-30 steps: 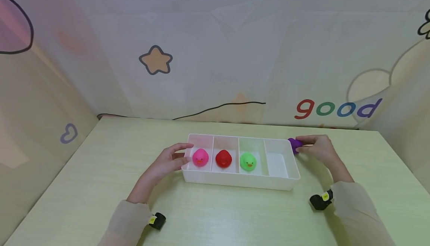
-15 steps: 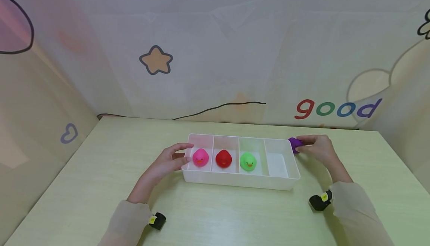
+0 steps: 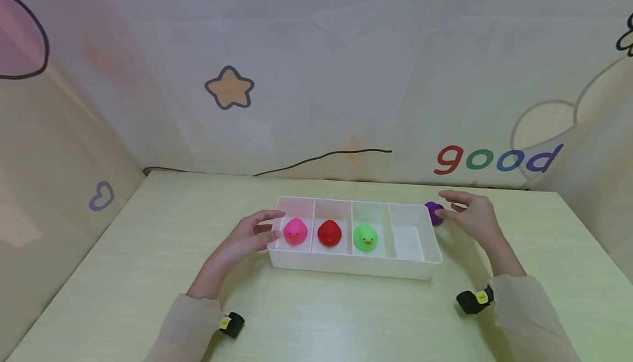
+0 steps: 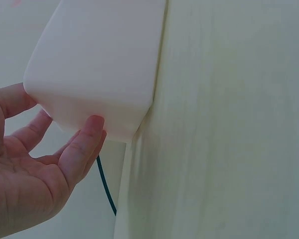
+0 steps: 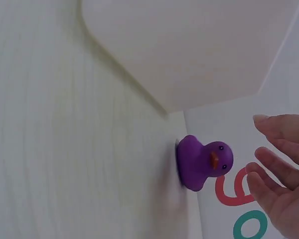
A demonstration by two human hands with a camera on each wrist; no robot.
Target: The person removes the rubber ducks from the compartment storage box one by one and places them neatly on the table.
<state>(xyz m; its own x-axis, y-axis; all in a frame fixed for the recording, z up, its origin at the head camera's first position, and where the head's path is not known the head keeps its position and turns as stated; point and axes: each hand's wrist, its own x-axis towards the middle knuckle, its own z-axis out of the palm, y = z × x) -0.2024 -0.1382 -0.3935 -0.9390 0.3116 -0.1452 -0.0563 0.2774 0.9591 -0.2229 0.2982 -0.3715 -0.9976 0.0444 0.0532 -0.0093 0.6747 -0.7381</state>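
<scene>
A white divided box (image 3: 346,266) stands on the table, with a pink rubber duck (image 3: 295,231), a red rubber duck (image 3: 329,233) and a green rubber duck (image 3: 365,237) in separate compartments. My left hand (image 3: 252,234) grips its left end, thumb at the rim and other fingers against the outer end wall, as the left wrist view shows. Beyond the right end, a purple rubber duck (image 5: 202,162) sits upright on the table, apart from the box. My right hand (image 3: 472,213) is beside it, fingers spread and apart from the duck in the right wrist view.
The rightmost compartment (image 3: 407,241) holds nothing visible. Behind the pale wooden table (image 3: 321,318) hangs a printed cloth (image 3: 316,76), close to the purple duck. Black wrist cameras (image 3: 232,325) sit at both sleeves.
My right hand has let go of the purple duck, its fingers spreading and drawing slightly right. The duck stays by the box's right end. My left hand and the box have not moved.
</scene>
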